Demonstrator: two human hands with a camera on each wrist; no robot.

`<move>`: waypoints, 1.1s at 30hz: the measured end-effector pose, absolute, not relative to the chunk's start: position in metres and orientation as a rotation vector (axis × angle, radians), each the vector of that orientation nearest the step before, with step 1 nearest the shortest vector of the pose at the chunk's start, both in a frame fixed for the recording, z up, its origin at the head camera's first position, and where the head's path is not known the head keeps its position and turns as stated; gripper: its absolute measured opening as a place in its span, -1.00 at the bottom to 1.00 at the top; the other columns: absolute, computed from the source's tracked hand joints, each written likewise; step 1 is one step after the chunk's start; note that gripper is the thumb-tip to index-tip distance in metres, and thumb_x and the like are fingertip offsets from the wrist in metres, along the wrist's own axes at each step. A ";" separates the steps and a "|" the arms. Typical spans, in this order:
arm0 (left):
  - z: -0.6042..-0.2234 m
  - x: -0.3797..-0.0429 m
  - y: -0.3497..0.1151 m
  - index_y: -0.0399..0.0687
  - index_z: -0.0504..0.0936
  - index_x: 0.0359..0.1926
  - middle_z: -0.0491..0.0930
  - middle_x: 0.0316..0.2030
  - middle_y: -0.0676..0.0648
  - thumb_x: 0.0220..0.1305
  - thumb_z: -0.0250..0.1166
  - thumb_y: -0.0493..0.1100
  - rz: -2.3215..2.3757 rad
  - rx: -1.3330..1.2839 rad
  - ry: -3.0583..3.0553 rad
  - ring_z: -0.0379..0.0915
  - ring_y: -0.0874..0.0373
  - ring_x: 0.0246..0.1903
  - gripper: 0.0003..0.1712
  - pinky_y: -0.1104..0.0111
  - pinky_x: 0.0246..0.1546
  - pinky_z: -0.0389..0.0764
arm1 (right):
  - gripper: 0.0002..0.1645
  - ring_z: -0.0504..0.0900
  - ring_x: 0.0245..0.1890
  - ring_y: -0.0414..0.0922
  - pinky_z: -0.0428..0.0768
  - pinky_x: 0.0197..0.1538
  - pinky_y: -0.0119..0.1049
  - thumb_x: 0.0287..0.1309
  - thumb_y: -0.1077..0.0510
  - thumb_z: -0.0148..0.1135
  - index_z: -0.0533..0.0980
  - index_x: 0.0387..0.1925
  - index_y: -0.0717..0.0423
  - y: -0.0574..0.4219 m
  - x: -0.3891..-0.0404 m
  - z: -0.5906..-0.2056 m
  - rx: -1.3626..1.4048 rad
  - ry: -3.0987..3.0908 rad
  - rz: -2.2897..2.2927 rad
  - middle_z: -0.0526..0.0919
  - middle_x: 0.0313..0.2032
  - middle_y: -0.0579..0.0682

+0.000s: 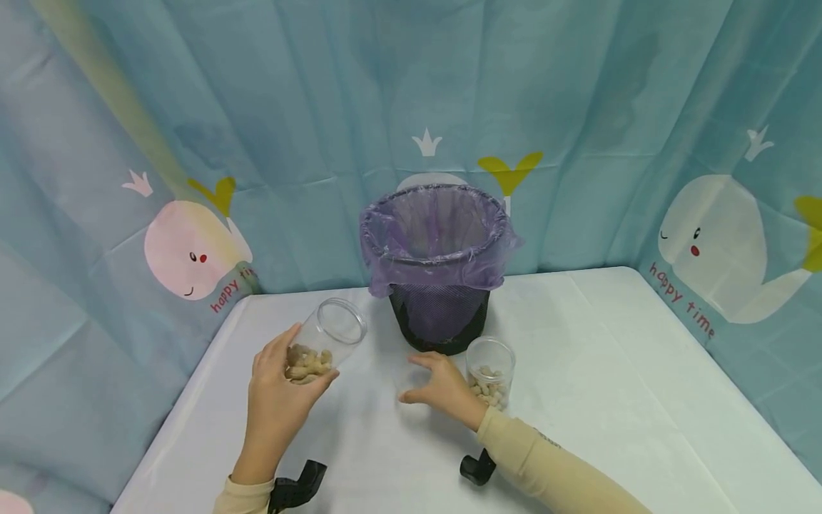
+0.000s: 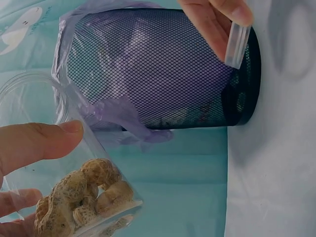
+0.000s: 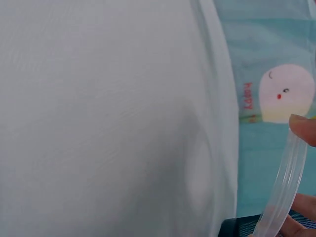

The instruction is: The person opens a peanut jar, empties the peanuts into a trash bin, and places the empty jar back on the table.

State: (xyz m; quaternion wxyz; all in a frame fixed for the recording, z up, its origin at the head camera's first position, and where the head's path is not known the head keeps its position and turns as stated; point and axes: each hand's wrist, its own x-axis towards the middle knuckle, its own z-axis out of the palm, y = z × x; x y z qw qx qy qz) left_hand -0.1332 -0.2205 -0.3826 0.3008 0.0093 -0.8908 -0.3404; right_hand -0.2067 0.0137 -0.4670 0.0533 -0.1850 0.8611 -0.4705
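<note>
My left hand [image 1: 276, 403] grips a clear plastic jar [image 1: 316, 330], tilted with its uncovered mouth toward the upper right. Several peanuts in their shells [image 2: 66, 200] lie at the bottom of that jar. Over the middle of the table, my right hand [image 1: 446, 389] holds a clear round lid [image 3: 284, 190] by its edge between thumb and fingers. In the head view the lid is so transparent that it barely shows. A second clear jar [image 1: 499, 357] stands upright beside the right wrist, partly hidden by it, with small pale pieces [image 1: 486, 385] inside.
A black mesh bin [image 1: 443, 314] lined with a purple bag [image 1: 443, 271] stands at the table's back edge. The white tabletop [image 1: 597, 378] extends to the right. A blue-green curtain [image 1: 334, 93] hangs behind and at both sides.
</note>
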 end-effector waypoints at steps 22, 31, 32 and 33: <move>-0.384 -0.130 -0.224 -0.14 0.44 0.34 0.46 0.24 -0.28 -0.23 0.66 -0.28 -0.924 0.106 -2.410 0.33 -0.17 0.14 0.01 -0.17 -0.04 0.59 | -0.13 0.46 0.29 0.24 0.41 0.39 0.13 -0.30 0.10 0.65 0.56 0.13 0.33 0.011 -0.213 -0.485 -0.545 2.637 -1.317 0.57 0.20 0.28; -0.387 -0.130 -0.226 -0.17 0.44 0.34 0.47 0.23 -0.28 -0.25 0.67 -0.29 -0.911 0.089 -2.394 0.34 -0.15 0.11 0.02 -0.11 -0.08 0.58 | -0.14 0.48 0.26 0.25 0.41 0.38 0.13 -0.34 0.16 0.65 0.56 0.10 0.39 0.012 -0.215 -0.492 -0.586 2.632 -1.308 0.59 0.15 0.29; -0.387 -0.130 -0.226 -0.16 0.44 0.34 0.47 0.23 -0.28 -0.25 0.67 -0.29 -0.913 0.091 -2.397 0.34 -0.15 0.11 0.02 -0.11 -0.08 0.58 | -0.14 0.48 0.25 0.25 0.42 0.38 0.13 -0.34 0.16 0.65 0.55 0.10 0.39 0.011 -0.215 -0.492 -0.587 2.632 -1.301 0.59 0.15 0.29; -0.387 -0.130 -0.226 -0.16 0.44 0.34 0.46 0.24 -0.28 -0.24 0.67 -0.29 -0.917 0.094 -2.399 0.34 -0.16 0.12 0.02 -0.12 -0.08 0.59 | -0.14 0.47 0.25 0.25 0.41 0.38 0.13 -0.34 0.16 0.65 0.55 0.11 0.38 0.011 -0.215 -0.492 -0.582 2.628 -1.300 0.58 0.16 0.29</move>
